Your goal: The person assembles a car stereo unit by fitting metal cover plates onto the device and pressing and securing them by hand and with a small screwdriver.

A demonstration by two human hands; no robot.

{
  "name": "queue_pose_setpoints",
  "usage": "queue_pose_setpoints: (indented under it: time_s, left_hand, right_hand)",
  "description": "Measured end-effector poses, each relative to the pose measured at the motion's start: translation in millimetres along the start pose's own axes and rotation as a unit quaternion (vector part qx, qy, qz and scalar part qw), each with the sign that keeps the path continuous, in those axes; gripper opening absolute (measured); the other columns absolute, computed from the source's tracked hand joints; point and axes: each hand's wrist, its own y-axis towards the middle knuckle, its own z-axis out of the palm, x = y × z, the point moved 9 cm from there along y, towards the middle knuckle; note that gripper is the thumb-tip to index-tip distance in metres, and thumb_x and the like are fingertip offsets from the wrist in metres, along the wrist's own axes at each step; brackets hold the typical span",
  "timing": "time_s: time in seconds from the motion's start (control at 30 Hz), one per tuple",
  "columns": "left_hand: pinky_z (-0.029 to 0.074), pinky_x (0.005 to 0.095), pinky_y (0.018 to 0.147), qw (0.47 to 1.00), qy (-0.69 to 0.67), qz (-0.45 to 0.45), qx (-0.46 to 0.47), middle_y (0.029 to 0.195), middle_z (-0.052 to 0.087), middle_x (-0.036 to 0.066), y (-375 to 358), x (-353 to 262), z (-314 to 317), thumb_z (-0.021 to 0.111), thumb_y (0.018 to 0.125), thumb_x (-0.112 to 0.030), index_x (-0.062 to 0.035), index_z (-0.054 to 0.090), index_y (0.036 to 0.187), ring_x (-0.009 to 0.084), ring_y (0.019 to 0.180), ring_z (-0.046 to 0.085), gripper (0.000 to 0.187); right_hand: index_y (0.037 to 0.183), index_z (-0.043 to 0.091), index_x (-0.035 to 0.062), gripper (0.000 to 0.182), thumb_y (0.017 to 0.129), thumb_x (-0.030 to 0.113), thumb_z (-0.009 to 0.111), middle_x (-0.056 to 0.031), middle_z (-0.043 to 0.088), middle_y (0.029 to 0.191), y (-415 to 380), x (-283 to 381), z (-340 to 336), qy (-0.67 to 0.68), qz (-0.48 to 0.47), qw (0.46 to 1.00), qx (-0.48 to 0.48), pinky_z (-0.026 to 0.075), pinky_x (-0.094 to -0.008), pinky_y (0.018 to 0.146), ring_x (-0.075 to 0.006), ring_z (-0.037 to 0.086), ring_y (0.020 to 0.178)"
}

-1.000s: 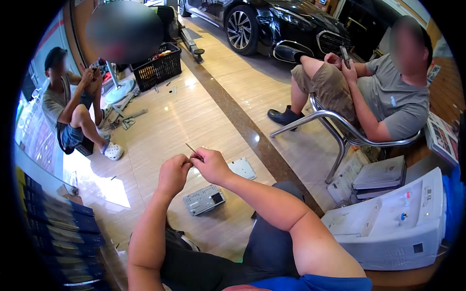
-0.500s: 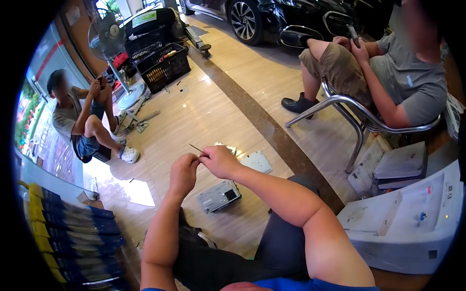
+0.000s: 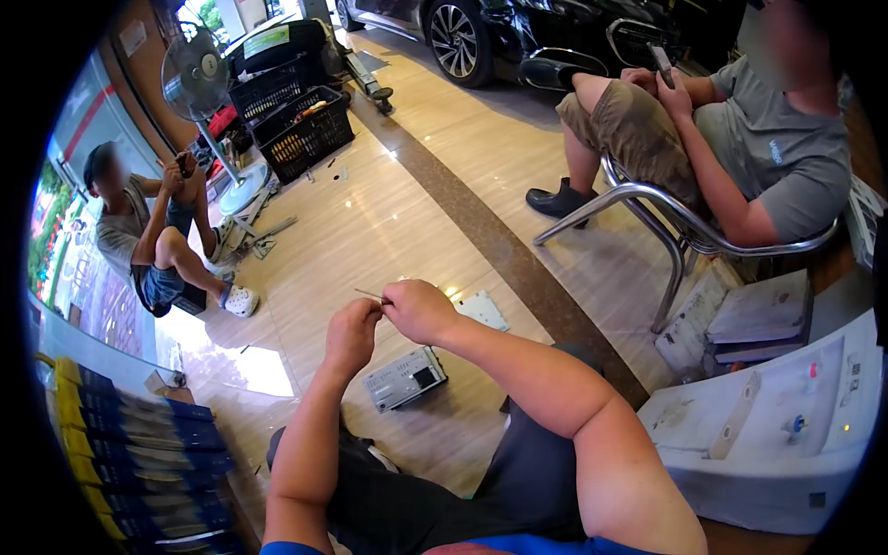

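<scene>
My left hand (image 3: 351, 333) and my right hand (image 3: 416, 310) meet in front of me above the floor, fingers pressed together. A thin rod-like tool (image 3: 368, 294) sticks out to the upper left from the fingers of my right hand. Whatever my left fingertips pinch is too small to make out. Below the hands, a silver metal box (image 3: 405, 377) with a dark square on its top lies on the tiles. Partly behind my right forearm lies a flat white plate (image 3: 484, 310).
A person (image 3: 139, 231) sits low at the left, another (image 3: 768, 148) on a metal-framed chair at the right, both holding phones. Black crates (image 3: 301, 134), a fan (image 3: 194, 74) and a car (image 3: 555, 37) stand farther back. A white panel (image 3: 768, 425) is at the near right.
The view has shifted slightly, so the surroundings sit a little farther left. The rod in my right hand now lies flatter. Both hands stay together.
</scene>
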Motion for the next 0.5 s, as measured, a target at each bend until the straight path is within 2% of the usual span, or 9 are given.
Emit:
queue_pose_setpoints:
  time_s: [0.23, 0.43, 0.5]
  left_hand:
    - [0.052, 0.0429, 0.077, 1.0, -0.003, -0.025, 0.016, 0.094, 0.069, 0.017, -1.5, 3.7, 8.6, 0.065, 0.089, -0.012, -0.0053, 0.07, 0.096, 0.0366, 0.089, 0.065, 0.011]
    - [0.051, 0.0433, 0.08, 0.998, 0.006, -0.032, 0.061, 0.097, 0.069, 0.015, -2.6, 8.0, 14.2, 0.063, 0.09, -0.018, -0.0065, 0.071, 0.097, 0.0352, 0.092, 0.065, 0.015]
    - [0.052, 0.0419, 0.081, 0.998, 0.007, -0.031, 0.054, 0.096, 0.069, 0.015, -3.7, 8.8, 10.9, 0.063, 0.089, -0.016, -0.005, 0.071, 0.095, 0.035, 0.091, 0.065, 0.014]
  right_hand:
    - [0.088, 0.067, 0.0048, 0.018, 0.089, 0.02, 0.059, -0.0176, 0.068, 0.09, -9.1, 2.7, -3.9, -0.027, -0.014, 0.999, 0.025, 0.051, -0.0477, 0.078, -0.0368, 0.064, 0.09]
    - [0.088, 0.067, 0.0044, 0.018, 0.089, 0.021, 0.06, -0.0173, 0.068, 0.089, -9.8, -3.6, 6.1, -0.022, -0.015, 0.999, 0.038, 0.052, -0.0487, 0.075, -0.0381, 0.065, 0.086]
    - [0.089, 0.067, 0.0045, 0.018, 0.09, 0.021, 0.06, -0.0176, 0.067, 0.088, -8.3, -4.3, 9.9, -0.006, -0.025, 0.999, 0.036, 0.052, -0.049, 0.074, -0.0384, 0.065, 0.084]
